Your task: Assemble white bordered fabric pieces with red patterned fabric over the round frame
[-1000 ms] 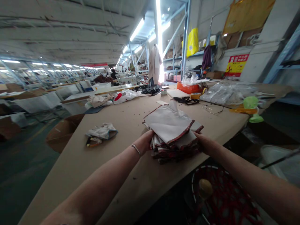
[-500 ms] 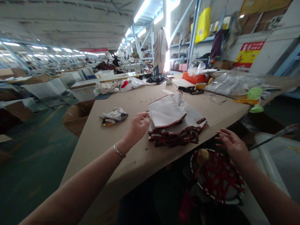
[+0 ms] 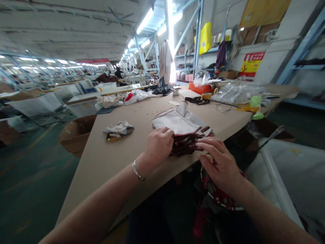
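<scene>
A stack of white fabric pieces (image 3: 180, 122) with dark red bound edges lies on the beige cutting table (image 3: 122, 162), close to its near edge. My left hand (image 3: 159, 145) rests on the stack's near side, fingers curled over the layers and hiding part of them. My right hand (image 3: 219, 166) is at the stack's right side, its fingertips at the red edges and nothing held in it. A crumpled fabric bundle (image 3: 118, 130) lies to the left of the stack.
Below my right hand is a round red-and-white netted object (image 3: 218, 198), partly hidden, and a white bin (image 3: 286, 176) stands to the right. Plastic bags, an orange container (image 3: 199, 88) and tape lie at the table's far end. A cardboard box (image 3: 76, 135) sits beyond the left edge.
Both hands held the stack, then lifted off and spread apart. Now both are back at it, closer together, and the view has swung slightly left.
</scene>
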